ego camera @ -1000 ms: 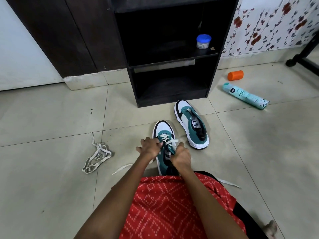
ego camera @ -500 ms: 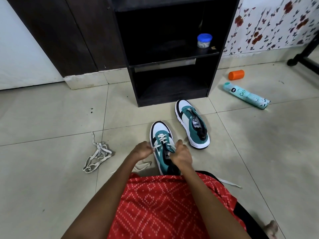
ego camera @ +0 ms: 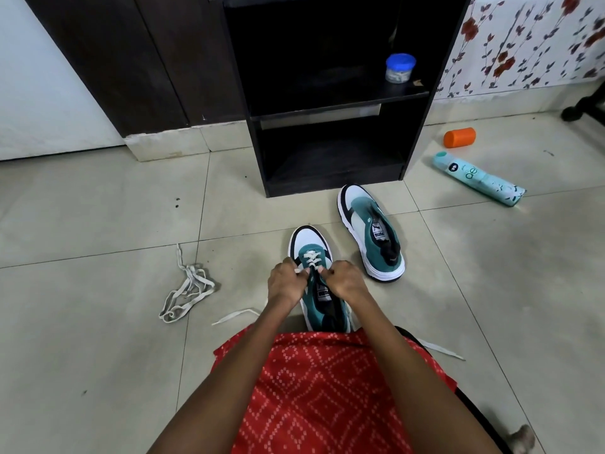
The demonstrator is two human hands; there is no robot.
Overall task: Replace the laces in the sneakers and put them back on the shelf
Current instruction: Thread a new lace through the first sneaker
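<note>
Pale floor tiles (ego camera: 98, 208) hold two teal-and-white sneakers before a black shelf unit (ego camera: 327, 185). The far sneaker (ego camera: 371, 231) lies alone. The near sneaker (ego camera: 316, 290) sits between the left hand (ego camera: 286, 283) and right hand (ego camera: 343, 280), whose curled fingers pinch its white lace (ego camera: 311, 258). One blue-lidded jar (ego camera: 400, 67), contents unclear, stands on the upper shelf. Elsewhere lie one lace bundle (ego camera: 186, 290), one spray can (ego camera: 478, 178) and one orange cylinder (ego camera: 459, 136).

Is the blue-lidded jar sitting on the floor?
No, the blue-lidded jar stands on a board inside the black shelf, above its bottom compartment.
</note>
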